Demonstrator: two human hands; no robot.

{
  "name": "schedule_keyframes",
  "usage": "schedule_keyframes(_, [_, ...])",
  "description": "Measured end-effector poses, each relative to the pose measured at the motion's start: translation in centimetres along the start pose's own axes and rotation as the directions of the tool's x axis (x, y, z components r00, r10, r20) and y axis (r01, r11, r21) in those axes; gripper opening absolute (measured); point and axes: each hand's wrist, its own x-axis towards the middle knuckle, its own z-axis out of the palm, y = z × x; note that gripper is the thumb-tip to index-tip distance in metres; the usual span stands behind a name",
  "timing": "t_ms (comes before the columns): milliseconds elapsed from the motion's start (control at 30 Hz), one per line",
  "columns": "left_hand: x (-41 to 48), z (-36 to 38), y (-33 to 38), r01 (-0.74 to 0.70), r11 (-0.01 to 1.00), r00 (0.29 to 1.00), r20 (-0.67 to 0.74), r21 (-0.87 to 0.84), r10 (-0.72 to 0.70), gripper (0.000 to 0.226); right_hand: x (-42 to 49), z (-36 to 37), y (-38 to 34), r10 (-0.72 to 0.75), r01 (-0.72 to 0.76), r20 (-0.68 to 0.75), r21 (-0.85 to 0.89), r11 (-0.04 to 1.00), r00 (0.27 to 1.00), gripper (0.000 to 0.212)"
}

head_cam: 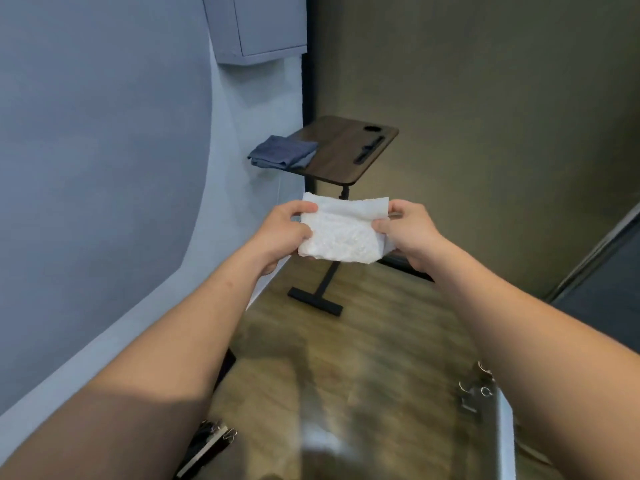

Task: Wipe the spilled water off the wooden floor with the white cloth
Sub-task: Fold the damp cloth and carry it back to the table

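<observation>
I hold the white cloth (341,230) stretched between both hands, well above the wooden floor (374,327). My left hand (284,233) pinches its left edge and my right hand (410,233) pinches its right edge. The cloth is folded and looks textured. The floor below is blurred, with a pale glare patch (322,441) near the bottom; I cannot tell whether that is water.
A small dark wooden side table (346,150) on a black stand (317,296) stands ahead, with a folded blue-grey cloth (282,152) on its left corner. A blue wall runs along the left. Metal clips and frame parts (485,396) sit at the lower right and lower left.
</observation>
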Motion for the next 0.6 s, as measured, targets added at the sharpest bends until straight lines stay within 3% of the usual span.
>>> schedule_keyframes(433, [24.2, -0.9, 0.5, -0.061, 0.974, 0.998, 0.017, 0.218, 0.058, 0.059, 22.2, 3.0, 0.7, 0.041, -0.043, -0.098, -0.022, 0.999, 0.994, 0.016])
schedule_keyframes(600, [35.9, -2.2, 0.0, -0.127, 0.912, 0.990, 0.113, 0.389, 0.090, 0.063, 32.6, 5.1, 1.7, 0.130, -0.141, -0.181, -0.045, 0.989, 0.975, 0.013])
